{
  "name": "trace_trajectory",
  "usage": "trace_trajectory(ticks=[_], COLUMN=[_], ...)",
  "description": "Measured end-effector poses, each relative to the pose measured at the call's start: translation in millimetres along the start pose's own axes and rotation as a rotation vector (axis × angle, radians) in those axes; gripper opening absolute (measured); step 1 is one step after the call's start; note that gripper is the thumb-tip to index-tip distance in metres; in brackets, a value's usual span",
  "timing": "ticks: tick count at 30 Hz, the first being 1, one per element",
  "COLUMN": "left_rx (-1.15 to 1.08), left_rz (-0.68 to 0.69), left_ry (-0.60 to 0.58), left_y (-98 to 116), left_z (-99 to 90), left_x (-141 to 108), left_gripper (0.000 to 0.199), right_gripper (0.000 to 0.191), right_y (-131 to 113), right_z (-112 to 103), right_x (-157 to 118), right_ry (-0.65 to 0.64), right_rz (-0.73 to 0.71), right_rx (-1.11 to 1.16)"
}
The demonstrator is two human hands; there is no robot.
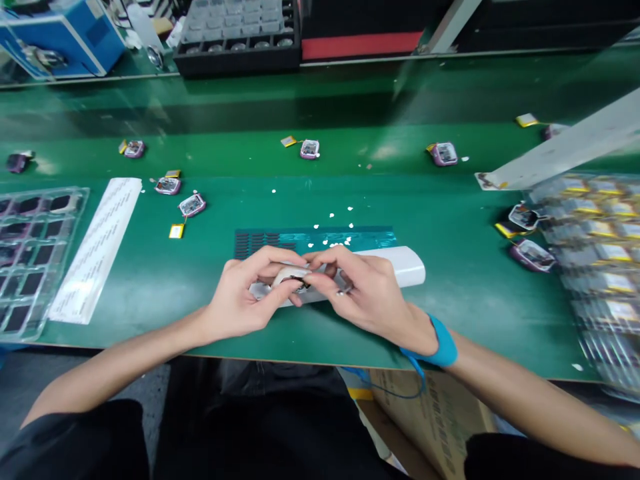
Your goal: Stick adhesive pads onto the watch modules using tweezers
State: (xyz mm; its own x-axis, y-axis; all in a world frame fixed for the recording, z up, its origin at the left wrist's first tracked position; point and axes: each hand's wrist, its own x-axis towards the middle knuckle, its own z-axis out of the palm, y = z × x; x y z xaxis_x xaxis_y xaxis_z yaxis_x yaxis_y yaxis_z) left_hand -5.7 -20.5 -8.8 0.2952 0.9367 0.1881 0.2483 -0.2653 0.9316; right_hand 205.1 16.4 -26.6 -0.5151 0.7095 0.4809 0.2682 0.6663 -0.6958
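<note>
Both hands meet over the front middle of the green bench. My left hand [250, 287] is closed around a small pale casing [289, 275], its thumb at the casing's near side. From the other side, the fingers of my right hand [357, 287] pinch at the same casing's dark inner part; a small shiny bit shows by these fingers. A blue strap [443, 341] circles the right wrist. Beneath the hands lies a white sheet [407, 265], and just behind it a blue film strip [340, 237] with dark pieces. My fingers partly hide the casing.
Small open devices [309, 149] with yellow-edged batteries lie spread across the bench. At left are a clear tray [83, 200] and a white label sheet [100, 247]. Stacked trays [607, 267] fill the right side, below a slanted white bar [565, 143]. White scraps dot the middle.
</note>
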Motion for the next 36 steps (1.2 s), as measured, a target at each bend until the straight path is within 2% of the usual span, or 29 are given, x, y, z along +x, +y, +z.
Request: trace_trajectory(ticks=[2,4,6,7,8,10,12,13,18,25,31,33,36], left_rx=[0.133,0.232,0.284,0.303,0.328,0.391,0.435,0.437,0.389,0.393,0.396,0.387,0.347], left_rz=[0.061,0.088,0.098,0.11,0.121,0.129,0.108,0.084,0.034,0.02,-0.009,-0.024,-0.051], left_ry=[0.015,0.032,0.025,0.013,-0.002,-0.037,-0.077,-0.093,-0.1,-0.104,-0.106,-0.102,-0.093], left_y=[9,13,9,4,-1,-12,-20,-22,-23,-21,-21,-21,-22], left_z=[-10.2,-18.4,-22.5,-23.0,-22.7,-21.0,-19.7,-19.6,-21.3,-22.0,-22.9,-23.0,-23.6], left_x=[-5,-14,-23,-27,-31,-35,-36,-36,-33,-34,-35,-34,-35], left_gripper=[0.009,0.009,0.013,0.015,0.016,0.017,0.016,0.016,0.012,0.012,0.013,0.012,0.011], right_gripper=[0.034,0.06,0.076,0.078,0.074,0.056,0.035,0.032,0.048,0.048,0.046,0.047,0.044], right_y=[2,4,5,5,5,6,8,10,20,30,35,34,31], right_z=[-4,-9,-14,-15,-16,-16,-15,-14,-15,-12,-14,-16,-20], right_x=[-1,0,3,5,7,11,15,17,20,14,18,20,23], right_ry=[0.036,0.133,0.195,0.175,0.125,0.017,-0.046,-0.068,-0.235,-0.259,-0.391,-0.384,-0.297], right_rz=[-0.104,-0.16,-0.11,-0.054,0.014,0.169,0.316,0.382,0.6,0.563,0.569,0.608,0.63], right_rx=[0.005,-0.046,-0.063,-0.021,0.045,0.18,0.279,0.336,0.633,0.591,0.655,0.705,0.755])
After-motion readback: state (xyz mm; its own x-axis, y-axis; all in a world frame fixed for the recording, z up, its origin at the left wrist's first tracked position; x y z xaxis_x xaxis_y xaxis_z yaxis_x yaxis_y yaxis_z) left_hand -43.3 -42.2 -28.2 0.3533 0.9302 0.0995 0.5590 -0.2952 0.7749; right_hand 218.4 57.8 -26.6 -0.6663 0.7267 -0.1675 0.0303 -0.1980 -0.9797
